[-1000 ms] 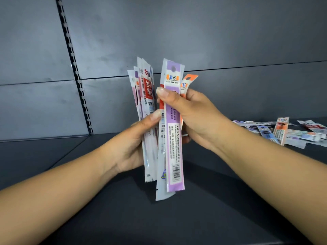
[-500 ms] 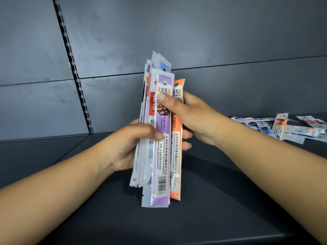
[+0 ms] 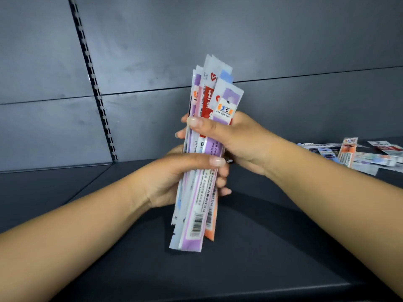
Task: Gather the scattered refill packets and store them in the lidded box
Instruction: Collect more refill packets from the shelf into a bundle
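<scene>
A dark grey metal shelf [image 3: 250,269] fills the lower part of the view, its matte deck running back to a rear wall of grey panels [image 3: 239,40] split by a thin horizontal seam. A slotted upright strip [image 3: 96,92] runs down that wall, well to the left of the bundle. Above the shelf, clear of its deck, a bundle of refill packets [image 3: 200,192] stands nearly upright, leaning slightly right at the top, with a purple-and-white packet in front and an orange one at its right edge. The left hand [image 3: 174,177] is closed around the bundle's middle, thumb laid across the front. The right hand [image 3: 237,138] is wrapped around it just above, thumb pressing over the front packets and fingertips showing at the bundle's left edge. Well to the right of the bundle, loose packets [image 3: 357,155] lie scattered on the shelf near the rear wall, one orange packet propped upright among them.
</scene>
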`<state>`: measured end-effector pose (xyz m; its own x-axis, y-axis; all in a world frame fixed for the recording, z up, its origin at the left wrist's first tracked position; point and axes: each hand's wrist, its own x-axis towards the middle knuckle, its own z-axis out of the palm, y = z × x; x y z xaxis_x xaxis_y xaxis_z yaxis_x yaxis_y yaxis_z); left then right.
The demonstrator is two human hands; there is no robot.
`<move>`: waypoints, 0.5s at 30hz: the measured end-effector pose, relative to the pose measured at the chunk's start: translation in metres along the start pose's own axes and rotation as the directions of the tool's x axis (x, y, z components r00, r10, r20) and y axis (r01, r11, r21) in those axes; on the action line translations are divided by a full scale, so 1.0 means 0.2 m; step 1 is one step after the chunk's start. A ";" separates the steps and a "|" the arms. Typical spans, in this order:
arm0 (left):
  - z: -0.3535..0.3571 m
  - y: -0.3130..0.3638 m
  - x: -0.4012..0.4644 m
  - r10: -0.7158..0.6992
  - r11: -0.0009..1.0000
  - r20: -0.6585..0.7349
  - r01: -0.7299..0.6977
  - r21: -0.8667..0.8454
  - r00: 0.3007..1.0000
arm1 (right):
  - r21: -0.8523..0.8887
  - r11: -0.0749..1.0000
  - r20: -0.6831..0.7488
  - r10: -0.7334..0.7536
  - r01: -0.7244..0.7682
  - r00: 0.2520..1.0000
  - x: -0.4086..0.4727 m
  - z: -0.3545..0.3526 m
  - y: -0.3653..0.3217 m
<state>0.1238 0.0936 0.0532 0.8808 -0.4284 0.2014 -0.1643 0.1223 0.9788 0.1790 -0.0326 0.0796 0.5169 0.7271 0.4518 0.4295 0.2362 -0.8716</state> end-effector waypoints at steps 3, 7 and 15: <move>0.00 0.01 -0.01 -0.003 0.997 0.003 0.002 0.075 1.000 | -0.029 0.999 -0.049 -0.034 0.033 0.998 0.00 0.00 -0.01; 0.02 0.02 -0.02 0.056 0.973 -0.109 -0.030 0.230 0.992 | -0.057 0.996 -0.039 -0.073 0.070 0.997 0.00 0.01 -0.02; -0.01 -0.05 0.02 0.217 0.954 -0.376 -0.114 0.279 0.901 | -0.070 0.995 0.065 0.070 -0.065 0.995 0.00 -0.08 0.02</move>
<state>0.1305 0.0924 0.0450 0.9246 -0.0227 0.3802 -0.3807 -0.0843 0.9208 0.1931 -0.0423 0.0792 0.4966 0.7820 0.3766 0.4454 0.1428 -0.8839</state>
